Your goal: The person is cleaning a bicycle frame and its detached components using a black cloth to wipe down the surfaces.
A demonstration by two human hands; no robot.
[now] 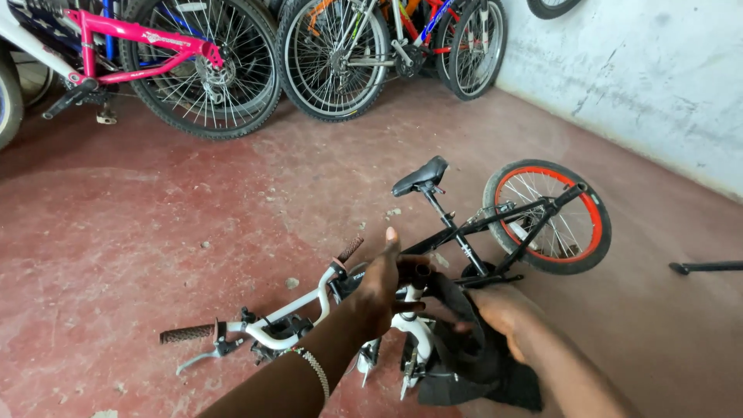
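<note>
Black fabric, or perhaps slack rubber, hangs bunched in your right hand [495, 310], and you cannot quite tell which from this angle; call it a dark floppy piece [472, 364] draped against the front of the small bicycle [457, 232]. Your right hand is curled around its upper edge, gripping it. Your left hand [383, 286], with a beaded bracelet [313, 371] at the wrist, is spread fairly wide, thumb up, fingers laid over the stem where the white handlebar [290, 317] meets the black frame; whether it clamps or merely rests there you cannot tell.

The bicycle lies directly in front of you, low on the red concrete floor [155, 217]. Its long axis runs from lower left to upper right: brown grip [186, 334] and brake lever [197, 360] nearest your left side, then the stem under your hands, then the black saddle [420, 176], then the rear wheel with its red rim [548, 217] farthest away on the right. Your left hand is nearer the handlebar; your right is nearer the dark piece and the white fork [418, 333] below it.

Full-size bicycles, one pink [139, 46], lean at the back beside a pale wall [642, 77].
</note>
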